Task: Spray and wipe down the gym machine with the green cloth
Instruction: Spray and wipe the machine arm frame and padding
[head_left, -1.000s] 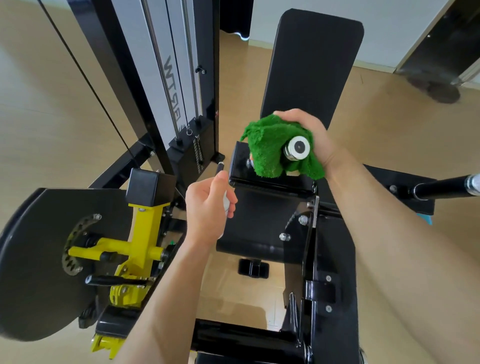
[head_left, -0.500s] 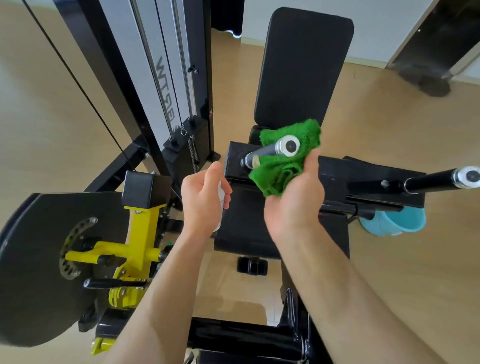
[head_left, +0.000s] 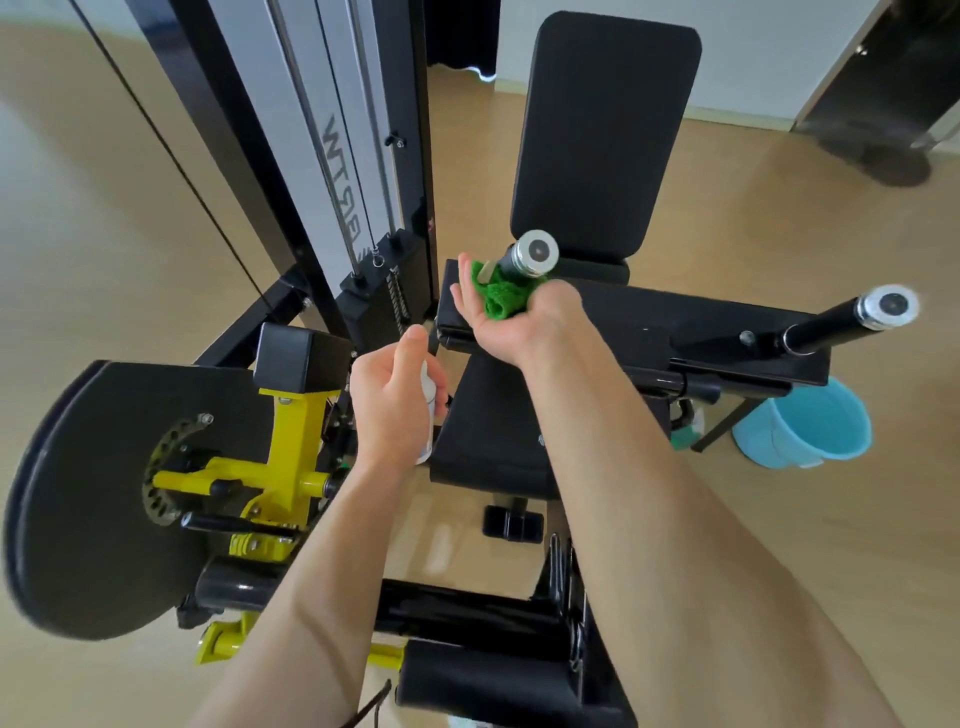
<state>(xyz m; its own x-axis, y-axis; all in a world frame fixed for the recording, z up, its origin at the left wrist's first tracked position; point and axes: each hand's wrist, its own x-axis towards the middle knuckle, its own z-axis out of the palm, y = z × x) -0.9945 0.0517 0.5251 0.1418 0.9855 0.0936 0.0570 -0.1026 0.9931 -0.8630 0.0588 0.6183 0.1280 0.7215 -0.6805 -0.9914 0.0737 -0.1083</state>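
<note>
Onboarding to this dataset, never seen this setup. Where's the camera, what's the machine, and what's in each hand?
There is no robot here. A person wears a wide-angle camera on the head, looking forward and down. Below is a black gym machine with a seat, a back pad and bar handles. The right hand wraps the green cloth round one handle. The left hand grips a white spray bottle. A blue bucket stands on the floor, at the right.

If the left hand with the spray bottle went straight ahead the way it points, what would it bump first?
Probably the black machine frame just ahead of the left hand, near the green cloth; depth is hard to judge.
</note>
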